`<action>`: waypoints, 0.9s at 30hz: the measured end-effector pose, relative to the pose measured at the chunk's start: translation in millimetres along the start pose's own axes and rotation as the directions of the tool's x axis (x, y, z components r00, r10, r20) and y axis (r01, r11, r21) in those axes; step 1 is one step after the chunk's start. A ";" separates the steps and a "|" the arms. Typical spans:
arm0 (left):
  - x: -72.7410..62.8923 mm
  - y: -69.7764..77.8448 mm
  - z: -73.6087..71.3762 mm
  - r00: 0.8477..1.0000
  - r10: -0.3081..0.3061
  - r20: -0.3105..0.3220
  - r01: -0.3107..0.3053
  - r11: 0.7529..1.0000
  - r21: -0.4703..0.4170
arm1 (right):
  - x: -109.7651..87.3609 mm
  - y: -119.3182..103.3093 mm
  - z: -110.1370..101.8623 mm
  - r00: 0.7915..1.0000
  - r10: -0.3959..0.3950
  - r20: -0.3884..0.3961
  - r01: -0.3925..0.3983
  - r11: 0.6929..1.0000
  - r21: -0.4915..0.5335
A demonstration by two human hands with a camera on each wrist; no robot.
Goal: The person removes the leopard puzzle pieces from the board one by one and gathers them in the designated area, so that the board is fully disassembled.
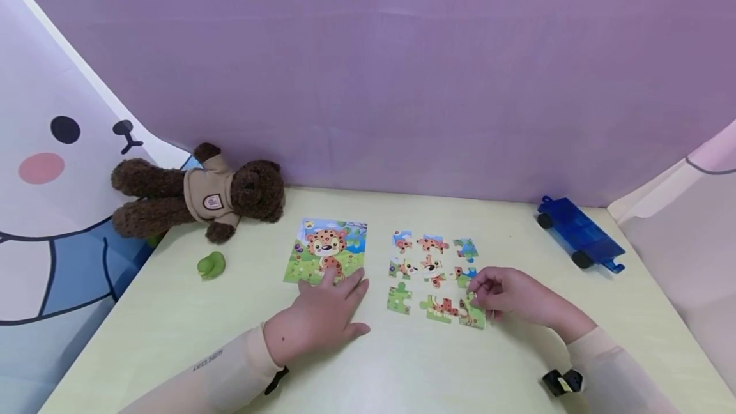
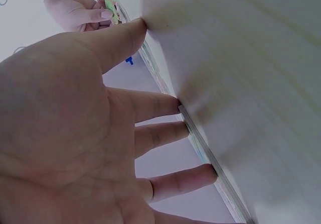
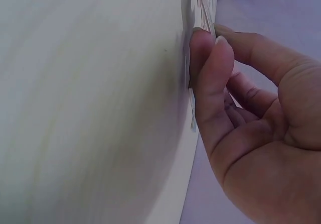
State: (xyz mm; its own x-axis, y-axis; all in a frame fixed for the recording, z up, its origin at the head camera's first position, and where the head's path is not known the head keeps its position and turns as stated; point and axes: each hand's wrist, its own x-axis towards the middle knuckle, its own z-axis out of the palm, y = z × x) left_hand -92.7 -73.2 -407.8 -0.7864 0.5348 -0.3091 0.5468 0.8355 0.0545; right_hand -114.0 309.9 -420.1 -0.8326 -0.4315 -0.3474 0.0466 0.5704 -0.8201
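My left hand (image 1: 319, 321) lies with spread, straight fingers on the lower edge of a leopard picture card (image 1: 353, 245). In the left wrist view those fingertips (image 2: 173, 103) touch the card's edge and the table. My right hand (image 1: 517, 296) pinches a green jigsaw piece (image 1: 473, 317) between thumb and fingers, at the lower right of several spaced leopard pieces. The piece looks tilted up off the table in the left wrist view. Beside it lies the bottom middle piece (image 1: 439, 309); whether they touch I cannot tell. A blue-green piece (image 1: 466, 278) lies just above.
A brown teddy bear (image 1: 209, 193) lies at the back left, with a small green toy (image 1: 211, 265) in front of it. A blue toy wagon (image 1: 579, 232) stands at the back right. The purple backdrop (image 1: 379, 82) rises behind the table (image 1: 379, 375).
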 end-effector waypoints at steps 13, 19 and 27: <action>-0.2 -0.3 -0.8 1.000 0.001 -0.003 -0.001 1.000 -0.012 | -0.9 0.8 1.0 0.999 0.023 -0.032 -0.024 0.999 -0.022; -0.1 -0.5 -1.1 1.000 0.003 -0.002 -0.003 1.000 -0.009 | -0.4 1.3 1.9 0.999 0.013 -0.047 -0.015 0.999 -0.035; 1.0 -1.5 2.1 1.000 0.003 -0.006 -0.003 1.000 0.001 | -1.3 0.3 4.5 0.996 0.027 -0.084 -0.032 0.997 -0.067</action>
State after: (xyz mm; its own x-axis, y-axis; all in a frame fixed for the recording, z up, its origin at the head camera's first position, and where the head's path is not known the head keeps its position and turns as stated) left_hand -93.7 -74.2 -410.2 -0.7863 0.5382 -0.3033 0.5497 0.8336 0.0543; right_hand -110.5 307.5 -422.0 -0.8746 -0.3556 -0.3296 0.0366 0.6295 -0.7762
